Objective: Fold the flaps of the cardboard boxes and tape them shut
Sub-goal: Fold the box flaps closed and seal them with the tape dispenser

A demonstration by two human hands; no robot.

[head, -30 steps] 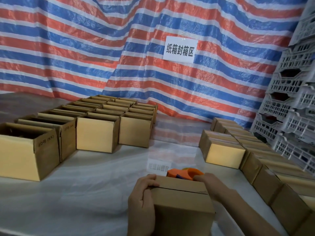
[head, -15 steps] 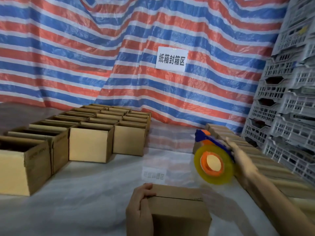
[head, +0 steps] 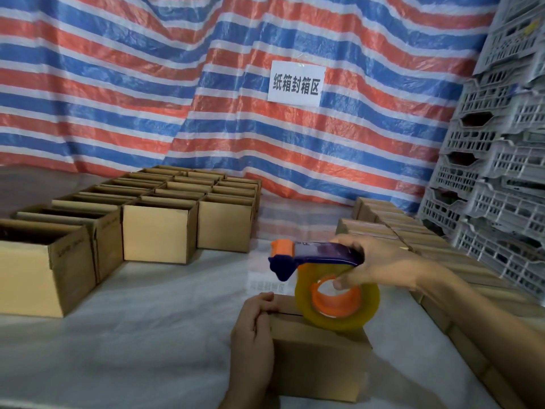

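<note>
A red, white and blue striped tarpaulin [head: 118,84] hangs across the back, with stacked grey plastic lattice crates [head: 501,178] at the right; what the crates hold cannot be told. Below lies the white-covered table [head: 132,343]; on its left stands a block of open brown cardboard boxes [head: 159,231], their insides dark, with nothing showing above the rims; along the right runs a row of closed brown cardboard boxes [head: 392,228], tops flat. Nearest the camera, on the table between the two groups, sits the small brown cardboard box [head: 318,358], its top flaps folded down to a seam with no tape visible on it. It looks light and probably empty, stiff in the walls but springy at the flaps, so it would likely slide or gape if left unsteadied; the sound hold is on a side wall, fingers hooked over the top edge and clear of the seam. The left hand [head: 253,335] does just that, curled over the left top edge and gripping; the right hand [head: 377,267] is closed round the handle of the blue and orange tape dispenser [head: 321,255], whose yellowish tape roll [head: 339,321] hangs over the box top; whether it touches cannot be told.
</note>
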